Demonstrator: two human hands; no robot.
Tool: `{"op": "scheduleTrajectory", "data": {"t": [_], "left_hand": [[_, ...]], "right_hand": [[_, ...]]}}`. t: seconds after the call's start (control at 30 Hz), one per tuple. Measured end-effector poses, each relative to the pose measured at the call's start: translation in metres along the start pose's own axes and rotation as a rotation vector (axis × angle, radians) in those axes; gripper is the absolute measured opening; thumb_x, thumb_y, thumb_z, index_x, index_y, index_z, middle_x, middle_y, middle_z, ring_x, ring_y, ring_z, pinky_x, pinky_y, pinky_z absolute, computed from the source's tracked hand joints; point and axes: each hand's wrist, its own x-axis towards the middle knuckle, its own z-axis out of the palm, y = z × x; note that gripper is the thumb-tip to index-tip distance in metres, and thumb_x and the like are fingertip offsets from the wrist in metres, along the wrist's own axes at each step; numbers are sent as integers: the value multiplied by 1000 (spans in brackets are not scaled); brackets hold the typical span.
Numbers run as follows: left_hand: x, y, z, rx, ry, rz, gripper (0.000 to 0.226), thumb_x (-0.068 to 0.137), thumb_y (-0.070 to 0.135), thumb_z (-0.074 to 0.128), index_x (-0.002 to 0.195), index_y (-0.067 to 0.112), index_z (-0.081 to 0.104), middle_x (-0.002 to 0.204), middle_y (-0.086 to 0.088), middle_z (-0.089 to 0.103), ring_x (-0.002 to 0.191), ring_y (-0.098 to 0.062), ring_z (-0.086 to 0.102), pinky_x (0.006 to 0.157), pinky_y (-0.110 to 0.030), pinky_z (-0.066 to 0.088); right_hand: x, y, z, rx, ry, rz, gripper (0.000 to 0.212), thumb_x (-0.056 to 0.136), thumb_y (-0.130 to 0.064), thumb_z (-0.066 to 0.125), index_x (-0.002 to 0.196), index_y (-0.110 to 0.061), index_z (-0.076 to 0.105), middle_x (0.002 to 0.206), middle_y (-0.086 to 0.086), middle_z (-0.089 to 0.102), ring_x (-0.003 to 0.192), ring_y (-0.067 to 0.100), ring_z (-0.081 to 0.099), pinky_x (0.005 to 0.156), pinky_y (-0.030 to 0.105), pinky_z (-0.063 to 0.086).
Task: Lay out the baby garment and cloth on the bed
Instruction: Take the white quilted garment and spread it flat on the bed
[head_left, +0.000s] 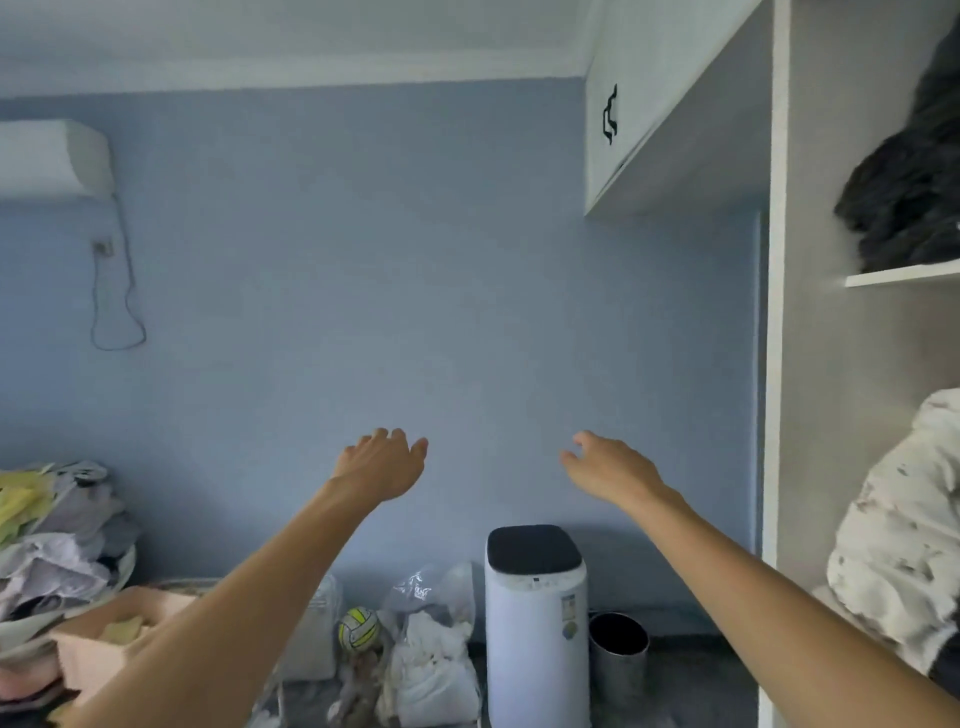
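Head view shows us both arms stretched forward and raised against a blue wall (363, 260). Our left hand (382, 465) hangs at about 6 o'clock of the frame's centre, fingers loosely curled and drooping, holding nothing. Our right hand (610, 470) sits toward 5 o'clock, fingers relaxed and slightly spread, also gripping nothing; the two hands are apart and touch no object. The bed is not in view, and we cannot tell which item is the baby garment or the cloth. At 8 o'clock a heap of mixed clothes (57, 540) piles up, with a pink basket (104, 649) just below it, partly behind our left forearm. At 6 o'clock a small white washing machine (535, 634) stands on the floor, a metal bin (618, 654) just beside it at its right, and a yellow-and-white ball (358, 627) and clear plastic bags (431, 649) to its left. At 3 o'clock an open wardrobe (779, 364) holds dark folded fabric (904, 197) on a shelf and a white patterned bundle (904, 545) lower down. At 10 o'clock an air conditioner (52, 158) hangs on the wall.
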Motion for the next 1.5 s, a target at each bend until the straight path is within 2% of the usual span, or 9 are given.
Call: {"op": "scheduleTrajectory", "data": {"t": [0.23, 0.5, 0.6, 0.83, 0.93, 1.07, 1.23, 1.37, 1.5], "left_hand": [[114, 29, 70, -16, -38, 65, 56, 101, 44, 18, 136, 6, 41, 142, -13, 43, 127, -31, 43, 103, -43, 32], [291, 16, 112, -78, 2, 106, 57, 101, 45, 17, 137, 7, 40, 142, -14, 43, 128, -31, 43, 102, -43, 33], [355, 11, 124, -115, 7, 98, 57, 101, 46, 17, 136, 8, 41, 140, -12, 45, 126, -31, 45, 100, -42, 34], [471, -13, 174, -62, 0, 58, 56, 100, 46, 19, 134, 8, 41, 138, -13, 46, 124, -31, 45, 99, -41, 35], [520, -28, 205, -106, -30, 11, 56, 100, 47, 19, 133, 9, 43, 138, -12, 46, 124, -30, 45, 98, -41, 35], [597, -44, 245, -74, 10, -58, 55, 100, 46, 19, 133, 9, 42, 139, -13, 46, 123, -30, 46, 97, -41, 35], [682, -66, 278, -91, 16, -161, 55, 100, 45, 20, 135, 9, 42, 139, -14, 45, 124, -32, 45, 98, -43, 35], [739, -107, 294, -42, 91, -245, 54, 100, 45, 21, 136, 10, 41, 139, -14, 45, 125, -33, 43, 99, -42, 34], [769, -165, 314, 40, 66, -367, 54, 100, 45, 20, 131, 9, 45, 133, -16, 49, 120, -34, 46, 97, -42, 34]], "right_hand": [[96, 39, 41, -104, 46, 53, 43, 98, -35, 32, 132, -13, 44, 121, 6, 59, 105, 26, 57, 76, 31, 35], [260, 46, 84, -165, 60, 128, 48, 97, -40, 32, 136, -14, 41, 131, 5, 55, 114, 26, 55, 78, 30, 35], [319, 54, 104, -191, 44, 145, 47, 97, -42, 32, 134, -15, 42, 128, 4, 58, 111, 25, 57, 76, 30, 36], [448, 55, 169, -177, 37, 155, 47, 95, -42, 38, 134, -16, 42, 131, 5, 56, 116, 25, 55, 84, 31, 40], [505, 45, 210, -123, 51, 94, 50, 95, -42, 40, 139, -20, 38, 133, 3, 55, 118, 24, 55, 85, 30, 40], [595, 35, 266, -48, 38, 32, 52, 94, -44, 41, 141, -22, 37, 134, 2, 55, 119, 24, 54, 88, 29, 41], [710, 10, 317, 76, -73, -25, 54, 92, -48, 45, 140, -25, 38, 138, 2, 51, 123, 25, 51, 95, 31, 40], [794, -43, 360, 153, -103, -144, 52, 91, -49, 47, 137, -26, 41, 133, 1, 56, 120, 24, 54, 92, 31, 40], [838, -113, 429, 203, -175, -272, 52, 91, -49, 47, 137, -26, 41, 127, 0, 59, 116, 24, 56, 85, 29, 39]]}}
